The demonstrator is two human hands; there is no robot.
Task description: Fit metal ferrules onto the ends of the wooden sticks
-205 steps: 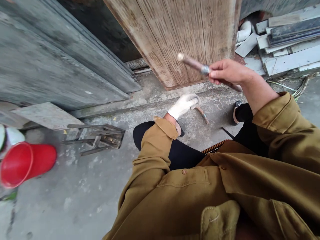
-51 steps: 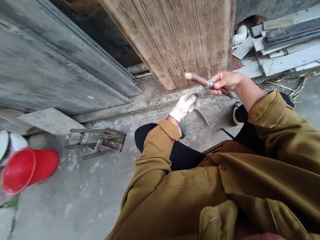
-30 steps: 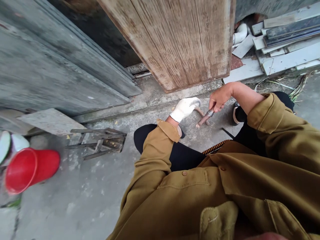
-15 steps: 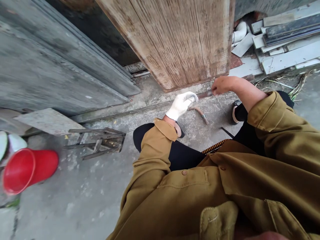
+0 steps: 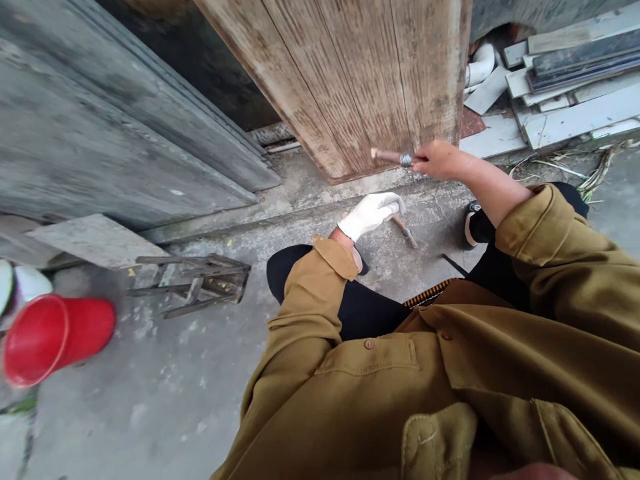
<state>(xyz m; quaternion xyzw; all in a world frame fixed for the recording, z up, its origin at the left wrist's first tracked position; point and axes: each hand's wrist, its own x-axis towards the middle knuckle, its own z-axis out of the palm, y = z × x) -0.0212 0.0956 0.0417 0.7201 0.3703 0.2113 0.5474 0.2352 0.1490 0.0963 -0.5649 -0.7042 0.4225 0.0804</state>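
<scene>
My right hand (image 5: pixel 434 160), bare, is closed around one end of a short brown stick (image 5: pixel 387 157) bound with silvery wire. The stick points left, in front of the lower edge of the wooden door panel (image 5: pixel 370 87). Lower and to the left, my left hand (image 5: pixel 373 215) wears a white glove. Its fingers curl over the left end of a second wire-bound stick (image 5: pixel 404 230), which lies bent on the concrete. The glove hides that end and my left thumb.
At the left are a small wooden stool (image 5: pixel 200 283), a red bucket (image 5: pixel 60 340) and a grey board (image 5: pixel 100 240). Stacked boards (image 5: pixel 580 87) and a white pipe (image 5: pixel 481 65) are at the upper right. A low concrete step (image 5: pixel 240 217) runs beneath the door panel.
My right hand has raised its stick, swinging the free end up and to the left. My left hand has left that stick and moved down over the one on the ground.
</scene>
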